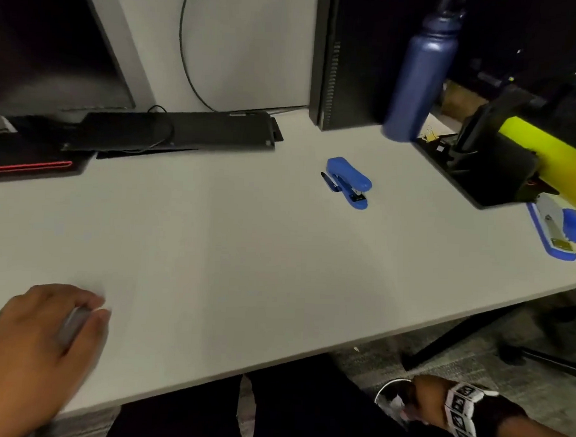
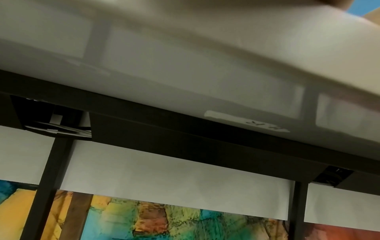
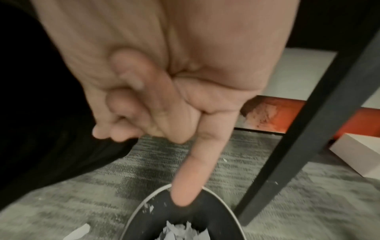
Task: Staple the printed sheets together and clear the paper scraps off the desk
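A shut blue stapler [image 1: 349, 183] lies on the pale desk [image 1: 244, 276], right of the middle. My left hand [image 1: 47, 336] rests at the desk's near left edge, blurred, its fingers curled round a pale grey piece [image 1: 74, 324] that looks like paper. Below the desk's front edge, my right hand [image 1: 427, 406] hangs over a round bin [image 1: 383, 389]. In the right wrist view this hand [image 3: 164, 113] has its index finger straight, pointing down at the bin's rim [image 3: 224, 206], with the other fingers curled and holding nothing. Torn paper scraps [image 3: 180, 230] lie in the bin.
A second blue stapler [image 1: 560, 232] lies swung open at the far right beside a black desk organiser [image 1: 486, 171]. A blue bottle [image 1: 418, 78], a black keyboard [image 1: 178, 131] and monitors stand at the back. A black desk leg [image 3: 308, 129] rises beside the bin.
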